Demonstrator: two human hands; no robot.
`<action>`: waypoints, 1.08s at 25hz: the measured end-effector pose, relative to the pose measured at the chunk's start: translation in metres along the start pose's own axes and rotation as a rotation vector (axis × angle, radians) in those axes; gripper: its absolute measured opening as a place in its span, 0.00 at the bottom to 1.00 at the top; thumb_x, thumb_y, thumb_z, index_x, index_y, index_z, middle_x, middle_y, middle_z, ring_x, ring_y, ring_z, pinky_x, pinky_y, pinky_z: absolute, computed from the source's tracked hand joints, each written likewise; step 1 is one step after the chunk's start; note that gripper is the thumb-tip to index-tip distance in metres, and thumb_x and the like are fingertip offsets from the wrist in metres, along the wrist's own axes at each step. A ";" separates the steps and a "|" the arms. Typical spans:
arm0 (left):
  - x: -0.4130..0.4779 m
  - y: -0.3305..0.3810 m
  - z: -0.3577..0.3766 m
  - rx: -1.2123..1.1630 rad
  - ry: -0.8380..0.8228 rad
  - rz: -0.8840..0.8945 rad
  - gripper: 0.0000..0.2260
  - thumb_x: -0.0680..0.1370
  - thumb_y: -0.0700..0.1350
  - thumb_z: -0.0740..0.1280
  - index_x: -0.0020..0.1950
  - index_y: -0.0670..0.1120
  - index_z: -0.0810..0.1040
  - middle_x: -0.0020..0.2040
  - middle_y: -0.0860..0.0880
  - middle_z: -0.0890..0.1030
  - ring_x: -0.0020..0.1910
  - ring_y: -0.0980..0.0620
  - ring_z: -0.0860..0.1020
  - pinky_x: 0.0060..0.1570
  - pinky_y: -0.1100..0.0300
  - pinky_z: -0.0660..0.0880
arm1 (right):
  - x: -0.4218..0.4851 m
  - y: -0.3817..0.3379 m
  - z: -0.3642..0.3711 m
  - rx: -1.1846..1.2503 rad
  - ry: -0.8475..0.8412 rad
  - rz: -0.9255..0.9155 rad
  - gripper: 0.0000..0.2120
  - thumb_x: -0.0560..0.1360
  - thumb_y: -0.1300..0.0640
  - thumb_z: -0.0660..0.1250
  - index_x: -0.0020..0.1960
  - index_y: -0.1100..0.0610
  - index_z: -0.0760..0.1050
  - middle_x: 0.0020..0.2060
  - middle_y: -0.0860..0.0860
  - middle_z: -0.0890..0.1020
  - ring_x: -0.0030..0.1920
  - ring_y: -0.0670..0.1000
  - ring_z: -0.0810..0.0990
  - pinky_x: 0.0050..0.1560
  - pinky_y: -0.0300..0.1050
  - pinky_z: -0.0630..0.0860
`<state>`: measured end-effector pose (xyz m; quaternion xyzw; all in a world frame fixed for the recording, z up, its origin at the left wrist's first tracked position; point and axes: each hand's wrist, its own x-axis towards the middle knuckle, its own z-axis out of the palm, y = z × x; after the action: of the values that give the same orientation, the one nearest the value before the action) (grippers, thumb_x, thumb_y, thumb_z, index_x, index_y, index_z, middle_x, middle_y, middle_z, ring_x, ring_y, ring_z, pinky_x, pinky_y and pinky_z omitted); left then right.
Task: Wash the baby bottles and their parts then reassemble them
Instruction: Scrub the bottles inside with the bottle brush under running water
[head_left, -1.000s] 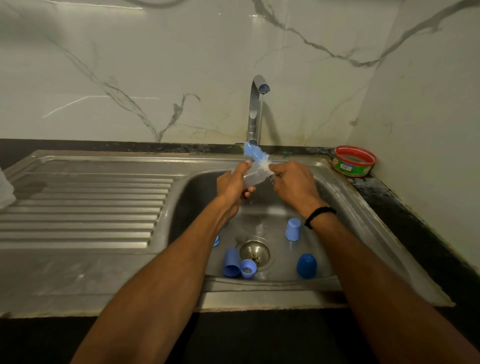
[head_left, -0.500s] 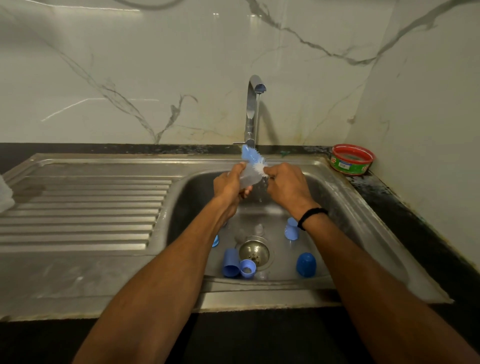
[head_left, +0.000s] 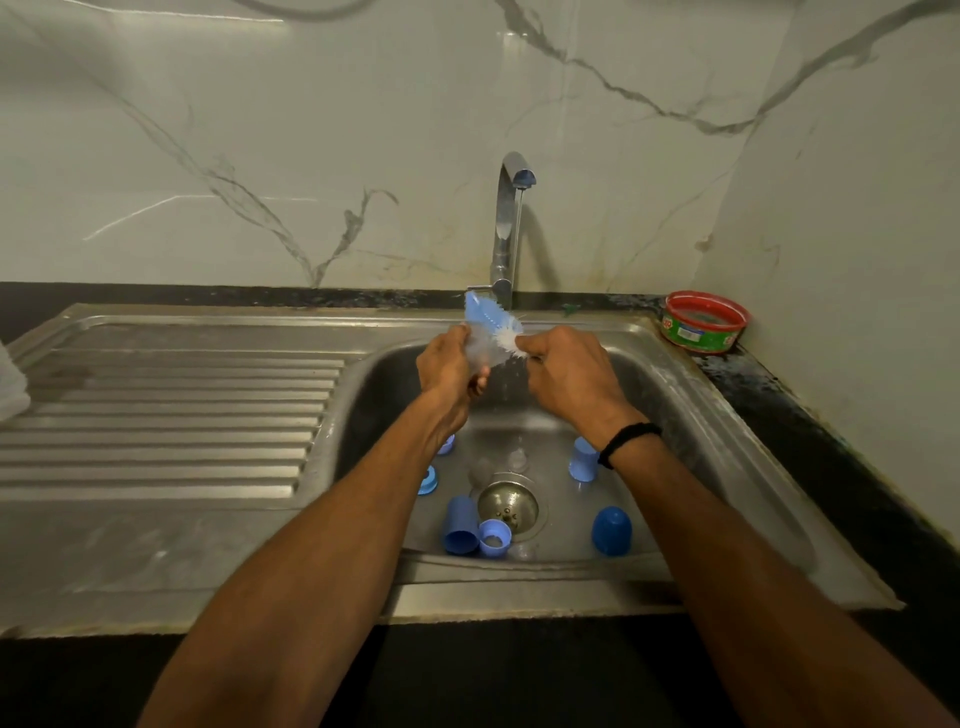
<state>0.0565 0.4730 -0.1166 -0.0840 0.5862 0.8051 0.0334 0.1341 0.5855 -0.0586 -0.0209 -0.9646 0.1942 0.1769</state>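
Bottle (head_left: 483, 359) gripped in left hand (head_left: 447, 366), brush (head_left: 491, 319) held by right hand (head_left: 569, 375).

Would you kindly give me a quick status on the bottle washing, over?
Left hand holds clear bottle part; right hand grips brush against it, below tap. Blue caps loose in sink. Nothing in the way.

dim greenish light, wall glare, edges bowed
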 end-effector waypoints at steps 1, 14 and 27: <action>-0.003 -0.001 0.002 0.026 -0.023 -0.019 0.08 0.82 0.50 0.65 0.51 0.45 0.79 0.45 0.41 0.84 0.28 0.55 0.76 0.28 0.63 0.75 | -0.001 0.000 0.000 -0.015 0.003 0.005 0.17 0.78 0.64 0.64 0.65 0.58 0.78 0.54 0.58 0.83 0.53 0.56 0.80 0.53 0.43 0.75; -0.006 0.002 0.002 0.041 -0.085 -0.108 0.11 0.82 0.49 0.64 0.57 0.43 0.78 0.47 0.40 0.85 0.27 0.54 0.76 0.28 0.63 0.75 | 0.005 0.005 0.008 -0.084 0.008 -0.009 0.16 0.78 0.63 0.65 0.66 0.57 0.78 0.54 0.57 0.82 0.54 0.56 0.79 0.52 0.42 0.73; 0.004 0.005 0.000 0.023 -0.182 0.056 0.19 0.75 0.34 0.73 0.64 0.43 0.74 0.52 0.42 0.82 0.41 0.48 0.81 0.42 0.57 0.81 | 0.005 0.016 0.011 0.091 0.007 0.078 0.17 0.78 0.64 0.64 0.66 0.55 0.78 0.57 0.54 0.83 0.56 0.55 0.80 0.55 0.40 0.73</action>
<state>0.0523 0.4716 -0.1128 0.0064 0.5919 0.8034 0.0650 0.1248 0.5972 -0.0722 -0.0510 -0.9526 0.2447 0.1733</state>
